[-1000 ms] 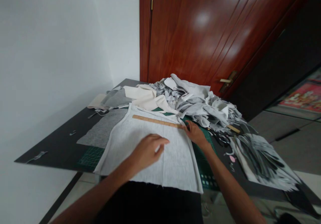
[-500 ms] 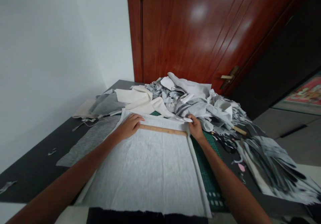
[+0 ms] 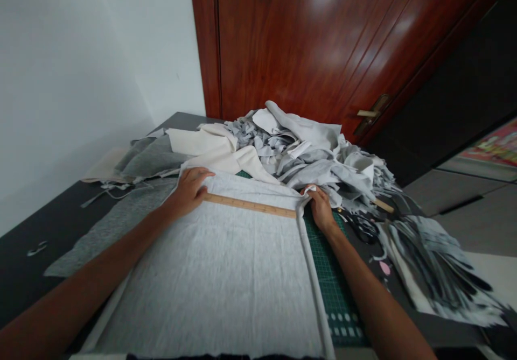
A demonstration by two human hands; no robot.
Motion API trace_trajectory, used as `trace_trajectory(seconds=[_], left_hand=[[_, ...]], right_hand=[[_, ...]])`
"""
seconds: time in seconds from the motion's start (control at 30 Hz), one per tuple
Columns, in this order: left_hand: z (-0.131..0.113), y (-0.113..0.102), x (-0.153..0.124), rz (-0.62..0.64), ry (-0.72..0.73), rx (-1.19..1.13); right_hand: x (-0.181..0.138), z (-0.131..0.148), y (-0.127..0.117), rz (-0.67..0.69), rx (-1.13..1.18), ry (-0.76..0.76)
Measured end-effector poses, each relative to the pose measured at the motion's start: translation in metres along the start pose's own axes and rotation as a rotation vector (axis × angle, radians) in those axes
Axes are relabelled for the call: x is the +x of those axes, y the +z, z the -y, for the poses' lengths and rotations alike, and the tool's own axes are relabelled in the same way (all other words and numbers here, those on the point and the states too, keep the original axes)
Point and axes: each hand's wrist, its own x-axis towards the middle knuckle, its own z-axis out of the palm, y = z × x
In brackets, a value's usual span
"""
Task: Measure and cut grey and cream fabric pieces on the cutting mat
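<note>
Fabric [image 3: 226,274] in right hand [image 3: 321,209], grip closed

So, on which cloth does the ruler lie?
The pale grey cloth in the middle, with the left hand on it and the right hand holding its corner. The darker cloth left of it and the cream cloth behind bear no ruler.

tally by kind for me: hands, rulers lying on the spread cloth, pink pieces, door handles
Hands: 2, left hand and right hand
Rulers on the spread cloth: 1
Pink pieces: 1
Door handles: 1
Total: 5
</note>
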Motion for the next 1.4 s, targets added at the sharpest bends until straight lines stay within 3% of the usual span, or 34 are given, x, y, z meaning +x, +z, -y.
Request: trace_trajectory(seconds=[0.2, 0.33, 0.6, 0.8, 0.9, 1.0, 1.2, 1.27, 1.4], left_hand=[[0.021, 0.007, -0.006, -0.002, -0.149, 0.079], [0.024, 0.012, -0.008, 0.033, -0.253, 0.086], [0.015, -0.001, -0.001, 0.066, -0.184, 0.054], [-0.001, -0.019, 0.007, 0.095, -0.124, 0.042], [0.003, -0.030, 0.003, 0.050, -0.248, 0.107], [0.014, -0.046, -0.005, 0.030, -0.415, 0.179], [0.029, -0.070, -0.013, 0.149, -0.599, 0.203], [0.030, -0.069, -0.013, 0.181, -0.599, 0.177], [0.030, -0.063, -0.014, 0.164, -0.573, 0.099]], right_hand=[[-0.004, 0.003, 0.005, -0.015, -0.013, -0.027], [-0.004, 0.001, 0.005, -0.096, -0.044, -0.072], [0.010, -0.003, -0.005, -0.307, -0.158, -0.243], [0.001, 0.026, -0.019, -0.368, -0.381, -0.480], [-0.012, 0.041, -0.014, -0.231, -0.486, -0.585], [-0.026, 0.046, 0.008, 0.020, -0.576, -0.640], [-0.048, 0.029, 0.058, 0.514, -0.682, -0.665], [-0.048, 0.022, 0.062, 0.577, -0.705, -0.655], [-0.040, 0.012, 0.051, 0.578, -0.745, -0.618]])
